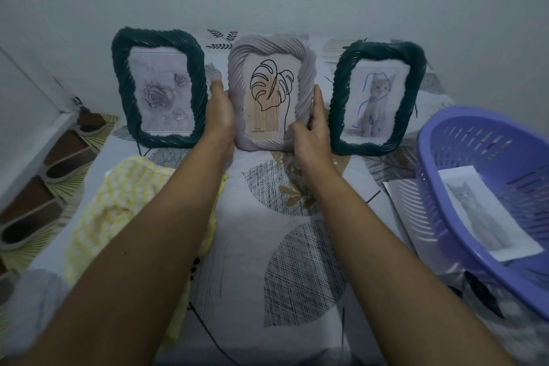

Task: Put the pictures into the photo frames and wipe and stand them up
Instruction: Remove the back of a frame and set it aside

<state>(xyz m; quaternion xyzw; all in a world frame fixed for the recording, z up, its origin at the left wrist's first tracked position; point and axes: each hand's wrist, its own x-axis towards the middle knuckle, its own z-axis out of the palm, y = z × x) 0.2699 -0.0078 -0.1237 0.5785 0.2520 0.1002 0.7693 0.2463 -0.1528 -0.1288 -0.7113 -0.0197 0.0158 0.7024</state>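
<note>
Three photo frames stand in a row near the wall. A dark green frame (pixel 160 89) on the left holds a grey rose picture. In the middle a pale lilac frame (pixel 271 47) shows a leaf line drawing. A second dark green frame (pixel 377 98) on the right holds a cat picture with blue scribbles. My left hand (pixel 219 113) grips the lilac frame's left edge and my right hand (pixel 312 131) grips its right edge and lower corner. A yellow checked cloth (pixel 124 205) lies at the left.
A purple plastic basket (pixel 445 140) sits at the right with a loose cat picture (pixel 487 214) inside; another sheet (pixel 398 196) lies under its rim. The patterned tablecloth (pixel 297 246) covers the table. Shoes (pixel 44 187) line the floor at the far left.
</note>
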